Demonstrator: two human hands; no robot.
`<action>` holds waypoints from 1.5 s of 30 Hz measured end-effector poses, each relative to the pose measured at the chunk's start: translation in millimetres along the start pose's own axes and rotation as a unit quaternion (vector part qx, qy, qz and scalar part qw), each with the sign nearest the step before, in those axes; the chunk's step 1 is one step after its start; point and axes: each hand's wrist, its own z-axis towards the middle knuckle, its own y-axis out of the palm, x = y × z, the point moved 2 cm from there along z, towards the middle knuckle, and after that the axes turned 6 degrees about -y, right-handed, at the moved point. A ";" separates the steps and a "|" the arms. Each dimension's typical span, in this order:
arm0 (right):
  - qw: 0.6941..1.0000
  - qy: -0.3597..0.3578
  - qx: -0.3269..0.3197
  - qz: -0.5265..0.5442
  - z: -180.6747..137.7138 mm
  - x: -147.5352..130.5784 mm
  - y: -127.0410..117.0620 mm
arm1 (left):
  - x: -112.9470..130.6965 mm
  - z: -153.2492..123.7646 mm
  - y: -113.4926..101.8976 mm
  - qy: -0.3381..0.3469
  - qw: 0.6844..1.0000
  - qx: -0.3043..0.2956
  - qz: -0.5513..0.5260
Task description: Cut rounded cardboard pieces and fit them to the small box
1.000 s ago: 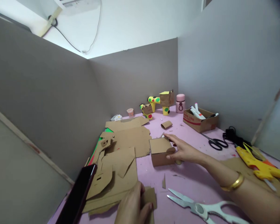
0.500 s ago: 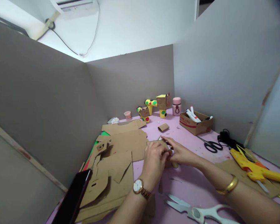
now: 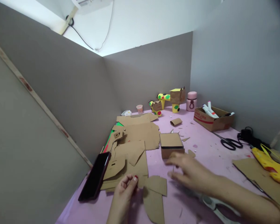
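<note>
Brown cardboard dominates: a small closed-topped box sits on the lilac table, just right of flat cardboard sheets. Right hand, blurred, at the box's near side; thumb and fingers apart, nothing seen between them, contact with the box not certain. White-handled scissors lie partly hidden beneath that forearm. Left hand at the near edge of the sheets, thumb tip and curled fingers close together; cannot tell whether anything is pinched there. Two cut cardboard pieces, overlapping and round-edged, lie just right of it, nearer than the box. Dark phone to the left, alongside the sheets. Beyond the box, a short cardboard tube on its side; farther back, yellow spotted figures.
</note>
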 end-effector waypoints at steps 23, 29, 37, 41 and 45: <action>0.912 0.129 0.033 0.389 -59.3 -43.2 56.0 | -45.7 -38.4 38.4 -0.001 0.995 -0.084 -0.048; 0.878 0.112 0.070 0.460 -74.0 -42.6 59.5 | -38.2 -48.1 42.2 0.043 0.997 -0.070 -0.013; 0.847 0.104 0.105 0.511 -82.3 -44.2 63.3 | -32.0 -61.2 58.0 0.076 0.995 -0.024 -0.060; 0.830 0.102 0.128 0.533 -84.2 -42.1 67.7 | -33.5 -64.9 65.0 0.038 0.989 -0.027 -0.139; 0.836 0.124 0.124 0.520 -90.1 -37.3 70.1 | -39.2 -64.2 68.7 -0.023 0.982 -0.088 -0.165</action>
